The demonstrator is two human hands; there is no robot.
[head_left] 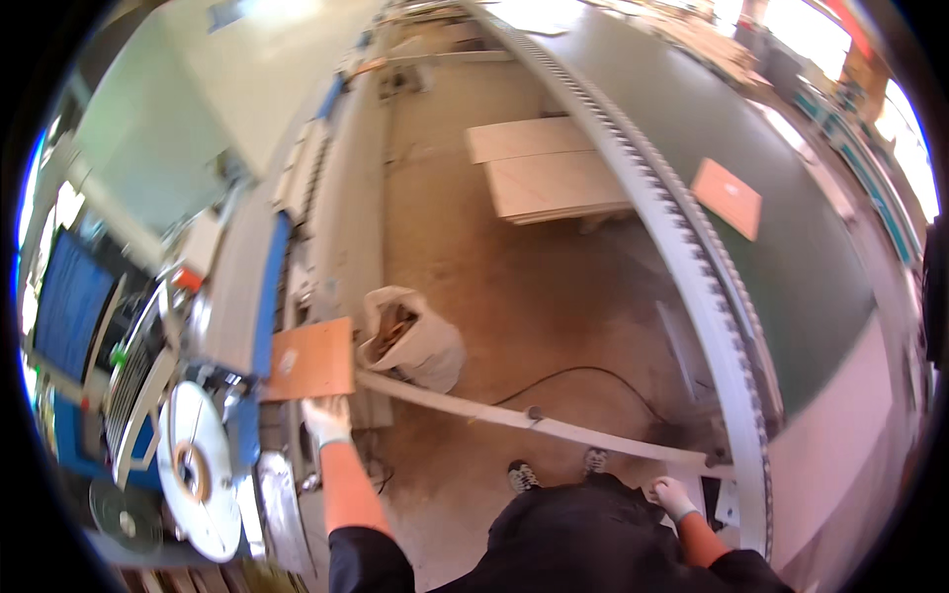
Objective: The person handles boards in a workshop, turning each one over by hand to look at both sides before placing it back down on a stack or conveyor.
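Observation:
At the left, my gloved left hand (328, 419) grips the near edge of a flat, square orange-brown wood panel (314, 361). The panel lies level at the end of the machine with the blue strip, a small pale label on its top. Part of my fingers is hidden at its edge. Lower right, my gloved right hand (674, 497) hangs beside the near end of the toothed conveyor rail (682, 208), its fingers curled in and nothing seen in them. A similar orange panel (729, 198) rests on the dark green table (801, 267) beyond that rail.
A pale bar (534, 423) crosses in front of my legs. Behind it stand a white sack (425, 346) of scraps and a dark cable (593, 370) on the floor. Stacked boards (554, 178) sit farther off. At left are a large white reel (203, 494) and a screen (71, 304).

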